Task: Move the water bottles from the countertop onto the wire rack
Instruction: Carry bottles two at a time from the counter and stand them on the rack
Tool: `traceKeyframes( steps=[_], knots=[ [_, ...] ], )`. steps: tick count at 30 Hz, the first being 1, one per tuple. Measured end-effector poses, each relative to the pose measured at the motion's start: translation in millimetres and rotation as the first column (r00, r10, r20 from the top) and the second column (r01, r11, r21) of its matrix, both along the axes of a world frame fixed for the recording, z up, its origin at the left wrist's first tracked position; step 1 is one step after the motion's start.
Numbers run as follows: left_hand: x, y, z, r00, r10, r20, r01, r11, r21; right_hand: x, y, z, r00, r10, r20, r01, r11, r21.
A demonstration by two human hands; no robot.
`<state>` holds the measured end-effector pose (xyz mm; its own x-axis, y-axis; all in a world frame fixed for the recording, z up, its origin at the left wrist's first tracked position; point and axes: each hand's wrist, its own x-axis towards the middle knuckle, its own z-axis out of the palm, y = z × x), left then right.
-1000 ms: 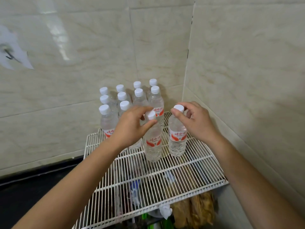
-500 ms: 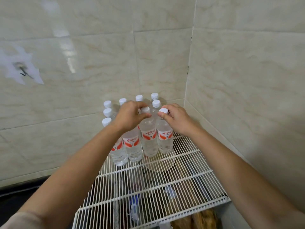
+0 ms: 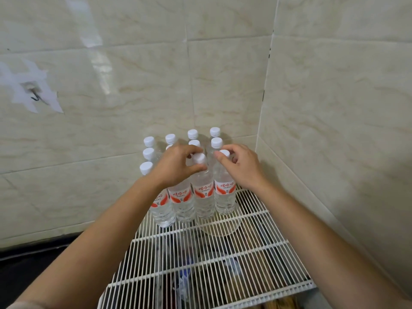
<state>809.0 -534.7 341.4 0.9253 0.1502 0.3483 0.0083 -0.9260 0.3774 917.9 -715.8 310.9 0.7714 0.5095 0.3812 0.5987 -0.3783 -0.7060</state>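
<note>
Red brush-style characters 娃哈哈 stand on the white label of the rightmost bottle (image 3: 225, 198), a clear plastic water bottle with a white cap, at the right end of the front row on the white wire rack (image 3: 256, 248). The same 娃哈哈 reads on the label of the second bottle (image 3: 204, 201), next along the rack's front row, and on the third bottle (image 3: 181, 206). Under each name is a red swoosh and a line of dark print too small to read. The fourth bottle (image 3: 162, 211), at the rack's left edge, shows only swoosh and tiny print; a forearm (image 3: 133, 208) hides the rest.
</note>
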Motion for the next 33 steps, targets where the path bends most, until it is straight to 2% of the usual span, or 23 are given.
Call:
traceKeyframes(
  steps=[3, 6, 10, 13, 20, 25, 30, 33],
  knots=[
    [-9.6, 11.7, 6.4, 0.993, 0.063, 0.101, -0.067, 0.997, 0.033, 0.3, -1.0, 8.1, 0.994, -0.037, 0.103, 0.038, 0.999, -0.017],
    [-31.6, 28.4, 14.2, 0.941, 0.243, 0.235, -0.265, 0.962, 0.067, -3.6, 2.6, 11.7, 0.959, -0.091, 0.270, 0.094, 0.996, 0.001],
    [-82.4, 41.4, 14.9, 0.851, 0.457, 0.258, -0.501, 0.855, 0.139, -25.6, 26.8, 11.4, 0.856, -0.079, 0.511, 0.094, 0.996, -0.003],
    [-131.7, 42.2, 4.2, 0.779, 0.572, 0.256, -0.614, 0.779, 0.129, -58.3, 55.8, 9.3, 0.798, -0.038, 0.602, 0.033, 0.999, 0.018],
    [-280.6, 44.2, -22.0, 0.565, 0.788, 0.245, -0.824, 0.525, 0.212, -182.4, 130.7, -17.2, 0.723, 0.316, 0.614, -0.334, 0.938, -0.089],
    [-401.3, 55.2, -43.2, 0.454, 0.866, 0.209, -0.878, 0.395, 0.271, -276.2, 179.4, -34.2, 0.664, 0.476, 0.577, -0.431, 0.874, -0.225],
    [-550.0, 77.9, -69.7, 0.327, 0.932, 0.159, -0.908, 0.263, 0.325, -405.9, 228.9, -54.7, 0.621, 0.565, 0.543, -0.518, 0.816, -0.257],
    [-626.9, 87.2, -82.0, 0.290, 0.951, 0.109, -0.901, 0.233, 0.367, -473.4, 257.9, -68.7, 0.594, 0.604, 0.532, -0.530, 0.791, -0.306]
  ],
)
